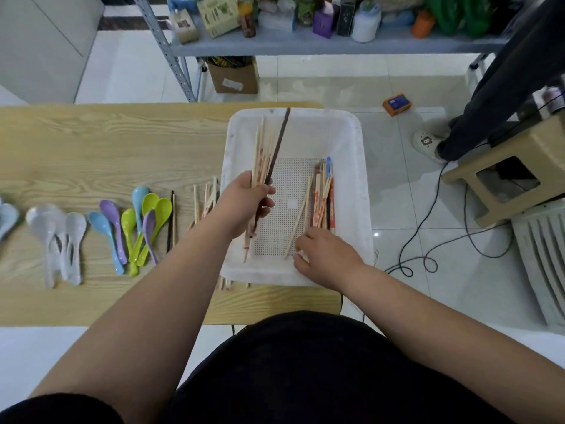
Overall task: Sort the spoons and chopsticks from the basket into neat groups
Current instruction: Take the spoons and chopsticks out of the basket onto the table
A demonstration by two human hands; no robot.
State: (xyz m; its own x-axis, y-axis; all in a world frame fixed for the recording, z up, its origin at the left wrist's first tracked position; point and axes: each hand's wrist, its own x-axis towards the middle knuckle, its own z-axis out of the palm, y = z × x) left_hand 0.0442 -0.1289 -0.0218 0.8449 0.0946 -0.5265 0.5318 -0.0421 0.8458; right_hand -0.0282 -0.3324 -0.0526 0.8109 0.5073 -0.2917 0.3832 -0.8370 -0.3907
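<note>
A white basket (354, 142) sits at the right end of the wooden table (107, 142). My left hand (244, 206) grips a bundle of chopsticks (266, 148), pale wooden ones and a dark brown one, above the basket's left side. My right hand (327, 258) reaches into the basket's near right corner and touches the ends of the loose chopsticks (321, 203) lying there. On the table lie white spoons (58, 234), coloured spoons (137, 224) and a pile of chopsticks (204, 203) beside the basket.
A second person's leg and slipper (428, 142) stand on the floor at right, by a beige stool (513, 179) and black cables (428, 240). A metal shelf (305, 41) with boxes and bottles stands behind the table. An orange box (396, 103) lies on the floor.
</note>
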